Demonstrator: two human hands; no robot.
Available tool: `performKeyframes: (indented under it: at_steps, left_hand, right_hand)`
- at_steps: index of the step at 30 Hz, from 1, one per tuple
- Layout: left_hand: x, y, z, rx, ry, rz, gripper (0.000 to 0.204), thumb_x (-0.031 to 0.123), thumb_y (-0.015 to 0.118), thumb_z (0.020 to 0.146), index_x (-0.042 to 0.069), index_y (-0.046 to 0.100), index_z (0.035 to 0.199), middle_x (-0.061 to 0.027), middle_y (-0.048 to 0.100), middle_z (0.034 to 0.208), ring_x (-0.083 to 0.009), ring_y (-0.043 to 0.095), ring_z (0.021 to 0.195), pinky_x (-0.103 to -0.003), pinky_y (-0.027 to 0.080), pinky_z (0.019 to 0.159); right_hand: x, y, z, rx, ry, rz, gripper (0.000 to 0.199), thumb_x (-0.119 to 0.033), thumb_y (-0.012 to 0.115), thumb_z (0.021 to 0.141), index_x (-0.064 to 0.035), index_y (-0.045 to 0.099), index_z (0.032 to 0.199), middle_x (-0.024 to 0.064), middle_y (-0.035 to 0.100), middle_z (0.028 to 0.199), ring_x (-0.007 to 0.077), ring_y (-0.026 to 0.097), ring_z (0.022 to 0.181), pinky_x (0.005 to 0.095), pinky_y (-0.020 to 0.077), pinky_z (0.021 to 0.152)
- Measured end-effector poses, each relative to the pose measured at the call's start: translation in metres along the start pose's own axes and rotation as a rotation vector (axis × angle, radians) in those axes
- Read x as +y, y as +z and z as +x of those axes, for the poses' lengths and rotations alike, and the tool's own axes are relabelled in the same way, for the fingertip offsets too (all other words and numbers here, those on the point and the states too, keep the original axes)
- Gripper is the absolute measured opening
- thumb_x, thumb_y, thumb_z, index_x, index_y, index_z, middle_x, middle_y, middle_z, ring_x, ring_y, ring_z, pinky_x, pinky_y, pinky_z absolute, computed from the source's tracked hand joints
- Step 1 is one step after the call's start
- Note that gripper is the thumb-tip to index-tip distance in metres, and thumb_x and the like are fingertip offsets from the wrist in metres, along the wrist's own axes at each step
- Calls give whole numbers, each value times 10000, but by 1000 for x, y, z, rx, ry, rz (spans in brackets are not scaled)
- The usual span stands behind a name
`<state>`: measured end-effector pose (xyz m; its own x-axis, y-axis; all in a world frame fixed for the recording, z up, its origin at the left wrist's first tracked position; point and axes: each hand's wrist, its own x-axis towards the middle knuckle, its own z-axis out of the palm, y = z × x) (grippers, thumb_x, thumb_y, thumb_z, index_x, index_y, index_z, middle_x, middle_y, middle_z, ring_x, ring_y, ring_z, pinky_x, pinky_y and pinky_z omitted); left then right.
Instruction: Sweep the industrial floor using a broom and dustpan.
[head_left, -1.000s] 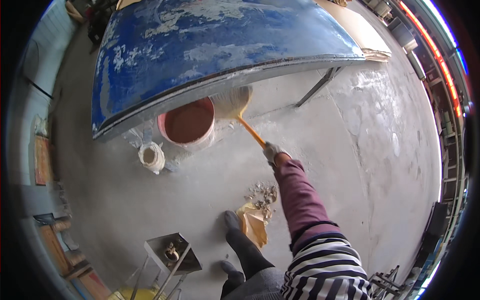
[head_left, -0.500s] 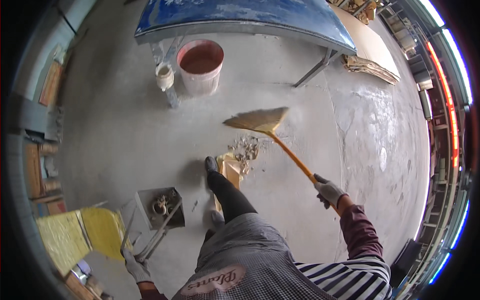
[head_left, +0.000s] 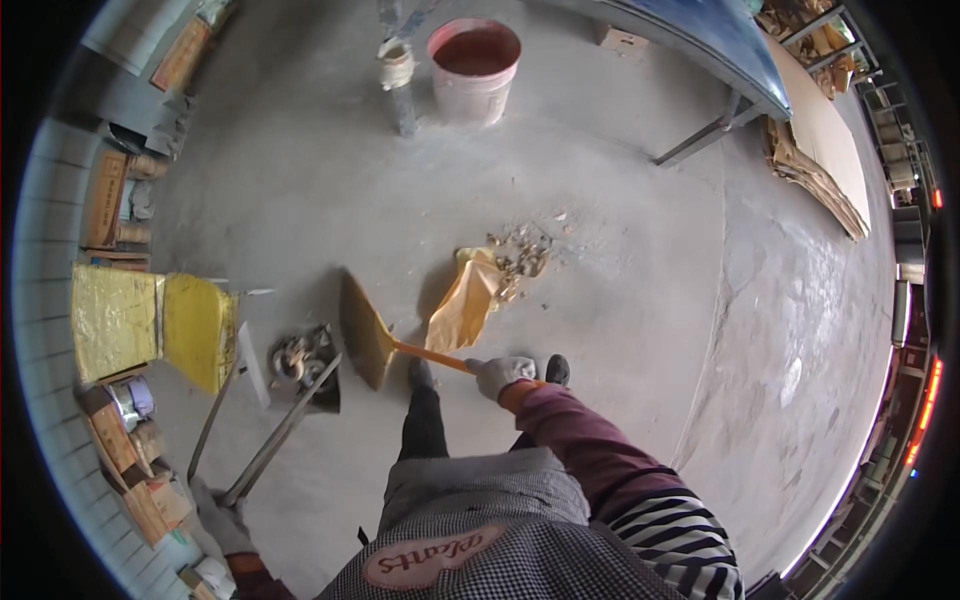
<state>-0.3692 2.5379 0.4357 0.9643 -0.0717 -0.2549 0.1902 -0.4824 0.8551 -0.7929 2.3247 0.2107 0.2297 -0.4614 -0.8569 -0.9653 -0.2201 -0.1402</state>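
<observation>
the right hand curls round the broom, now swung from beyond the debris at twelve o'clock to just beside the dustpan at nine; the left hand, at eight, clasps the dustpan's handle.

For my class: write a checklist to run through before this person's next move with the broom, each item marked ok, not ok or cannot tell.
1. Right hand closed on the broom: ok.
2. Left hand on the handle of the dustpan: ok.
3. Dustpan empty: not ok, scraps lie in it.
4. Floor clear of debris: not ok, some lies beside the crumpled brown paper.
5. Bristles touching the floor: cannot tell.
</observation>
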Motion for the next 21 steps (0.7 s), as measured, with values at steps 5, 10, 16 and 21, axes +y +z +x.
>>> performKeyframes:
  at_steps: [5,10,16,21]
  left_hand:
    - [-24,-41,-77,97,-5,29,527,618,655,786,191,375,657,73,315,493,-56,313,418,-230,284,404]
    - [-65,-24,-136,199,-34,72,553,652,652,768,173,399,657,63,335,476,-72,311,361,-223,235,336]
    - [-85,-21,-201,176,-177,163,590,699,622,754,158,408,656,55,321,471,-82,311,365,-236,271,346]
    - [-83,15,-266,67,-320,183,566,620,504,872,143,391,590,8,346,451,-144,324,342,-268,298,317]
  right_hand:
    - [152,14,-1,30,85,138,404,-368,357,969,-335,472,1355,90,651,1161,313,634,1059,450,490,855]
    - [344,15,-45,59,363,261,498,-545,318,946,-304,475,1353,137,630,1188,369,604,1084,479,456,908]
    - [509,23,-111,63,614,274,412,-443,403,933,-343,498,1321,130,646,1150,339,625,1047,473,482,862]
    - [587,6,-162,145,795,282,390,-410,414,933,-259,554,1265,64,655,1125,292,645,990,447,502,821]
